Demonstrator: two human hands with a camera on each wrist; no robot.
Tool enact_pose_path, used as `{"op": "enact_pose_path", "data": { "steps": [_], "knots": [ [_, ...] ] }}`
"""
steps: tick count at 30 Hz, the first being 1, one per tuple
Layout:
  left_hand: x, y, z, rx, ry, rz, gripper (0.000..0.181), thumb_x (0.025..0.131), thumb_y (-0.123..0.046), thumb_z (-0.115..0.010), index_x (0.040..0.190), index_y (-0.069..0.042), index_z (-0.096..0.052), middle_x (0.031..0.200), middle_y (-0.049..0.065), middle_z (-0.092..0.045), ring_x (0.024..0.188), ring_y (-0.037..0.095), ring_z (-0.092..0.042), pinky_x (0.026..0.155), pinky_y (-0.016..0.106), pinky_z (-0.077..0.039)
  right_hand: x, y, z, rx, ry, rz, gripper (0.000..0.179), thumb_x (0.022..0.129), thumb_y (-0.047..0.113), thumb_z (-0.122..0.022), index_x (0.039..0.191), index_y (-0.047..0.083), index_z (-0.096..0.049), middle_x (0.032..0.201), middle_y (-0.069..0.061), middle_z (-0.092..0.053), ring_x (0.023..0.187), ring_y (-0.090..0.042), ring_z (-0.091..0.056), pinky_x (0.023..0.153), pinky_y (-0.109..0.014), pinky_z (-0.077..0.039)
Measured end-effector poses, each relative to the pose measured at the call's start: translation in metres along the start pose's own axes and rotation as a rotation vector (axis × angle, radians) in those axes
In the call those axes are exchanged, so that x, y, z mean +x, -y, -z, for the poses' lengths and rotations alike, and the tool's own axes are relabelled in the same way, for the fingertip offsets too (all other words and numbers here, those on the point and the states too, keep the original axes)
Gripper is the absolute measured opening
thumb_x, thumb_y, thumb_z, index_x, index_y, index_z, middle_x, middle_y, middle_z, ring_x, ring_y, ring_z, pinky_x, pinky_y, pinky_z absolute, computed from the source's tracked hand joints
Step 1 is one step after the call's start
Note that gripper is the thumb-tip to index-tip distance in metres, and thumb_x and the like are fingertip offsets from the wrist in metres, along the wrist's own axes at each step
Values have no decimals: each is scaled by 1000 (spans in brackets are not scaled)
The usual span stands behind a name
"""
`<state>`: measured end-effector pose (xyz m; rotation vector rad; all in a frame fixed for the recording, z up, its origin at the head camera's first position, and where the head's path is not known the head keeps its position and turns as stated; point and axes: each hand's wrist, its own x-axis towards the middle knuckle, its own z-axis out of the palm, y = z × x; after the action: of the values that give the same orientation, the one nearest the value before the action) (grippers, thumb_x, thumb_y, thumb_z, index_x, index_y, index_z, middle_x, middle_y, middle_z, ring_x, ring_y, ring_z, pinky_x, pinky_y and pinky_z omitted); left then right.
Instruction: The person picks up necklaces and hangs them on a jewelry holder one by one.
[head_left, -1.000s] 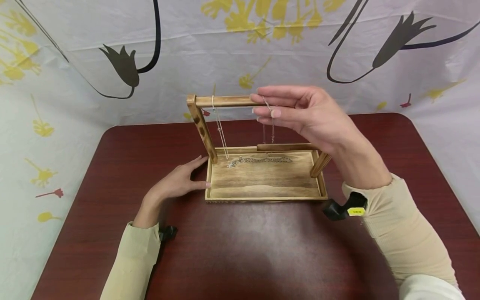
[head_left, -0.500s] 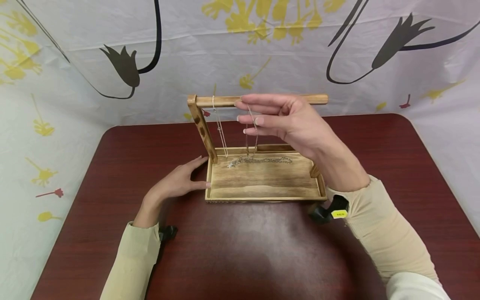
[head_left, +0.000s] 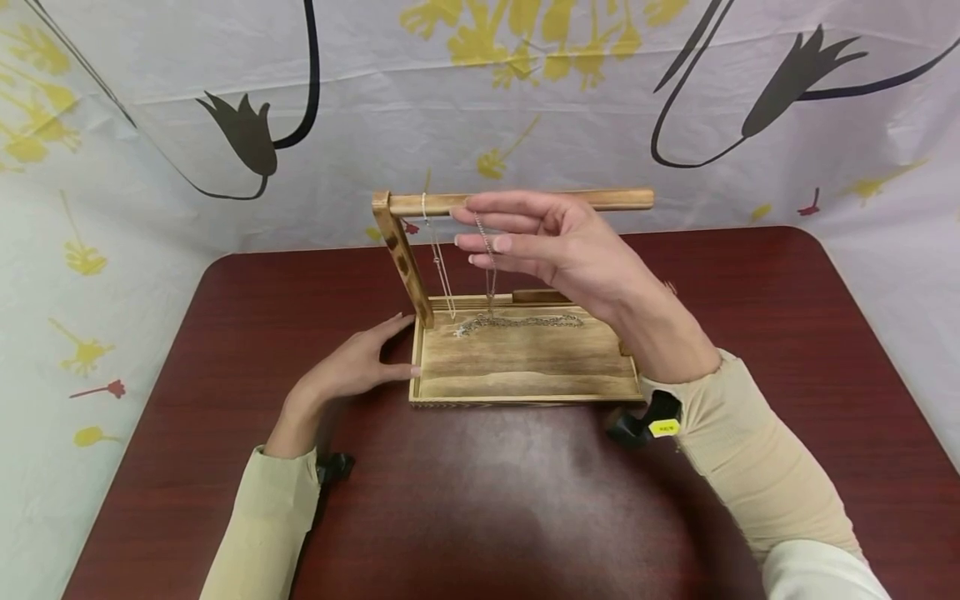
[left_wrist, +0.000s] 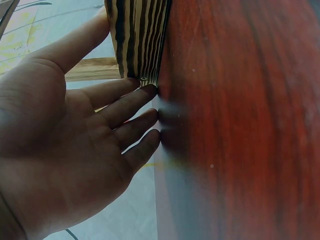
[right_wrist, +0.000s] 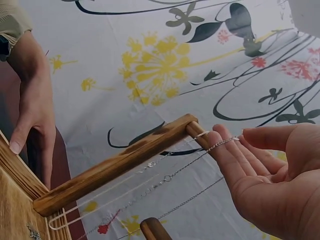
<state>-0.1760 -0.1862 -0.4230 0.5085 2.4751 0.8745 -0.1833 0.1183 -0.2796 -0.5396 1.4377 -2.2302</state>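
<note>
A wooden jewellery stand has a shallow tray, a tall upright at its left and a long top bar. My left hand rests against the tray's left end, thumb on the rim and fingers straight along the side. My right hand is at the top bar and holds a thin silver necklace between thumb and fingers; its chain drapes over the fingers and hangs above the tray. Another necklace hangs from the bar near the upright. A thicker silver chain lies in the tray.
A lower wooden bar shows at the tray's back, partly behind my right hand; its free end appears in the right wrist view. The stand sits on a dark red table, with a patterned curtain behind.
My right hand has moved left along the top bar with the held necklace, closer to the hanging one. The bar's right end has come into view. My left hand has stayed in place.
</note>
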Motion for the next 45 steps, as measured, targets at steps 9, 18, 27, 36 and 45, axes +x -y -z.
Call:
{"op": "enact_pose_path", "data": {
  "steps": [9,18,27,36,45],
  "knots": [
    [-1,0,-1,-6,6,11,87,89,-39,-75,158,-14,-28,163,15,-18,148,34,-22,114,54,-29,1,-6,-1,44,35,13,41,94,-19,-46,132,-6,-55,142,-23,-52,127,-38,-54,108,-46,-41],
    [0,-2,0,-12,7,13,87,89,-38,-75,158,-12,-27,163,16,-19,148,34,-22,115,54,-28,1,-13,-1,31,95,40,43,98,-13,-45,141,-11,-45,144,-24,-50,136,-38,-45,114,-43,-34],
    [1,0,1,-16,12,13,88,90,-39,-74,158,-13,-27,163,16,-19,148,34,-22,115,54,-27,-2,-19,2,60,113,50,46,99,-11,-45,144,-13,-39,148,-25,-45,139,-38,-41,115,-41,-31],
    [2,2,-1,-11,11,12,88,89,-40,-74,158,-13,-26,163,16,-19,148,34,-21,115,54,-27,-7,-27,7,60,124,79,46,98,-12,-44,144,-12,-41,149,-26,-42,141,-37,-37,116,-43,-29],
    [1,2,0,-1,10,13,88,89,-42,-74,159,-14,-26,164,14,-18,148,33,-21,114,54,-28,-15,-30,15,108,141,103,49,96,-13,-43,144,-9,-45,153,-26,-37,145,-39,-29,118,-45,-26]
  ]
}}
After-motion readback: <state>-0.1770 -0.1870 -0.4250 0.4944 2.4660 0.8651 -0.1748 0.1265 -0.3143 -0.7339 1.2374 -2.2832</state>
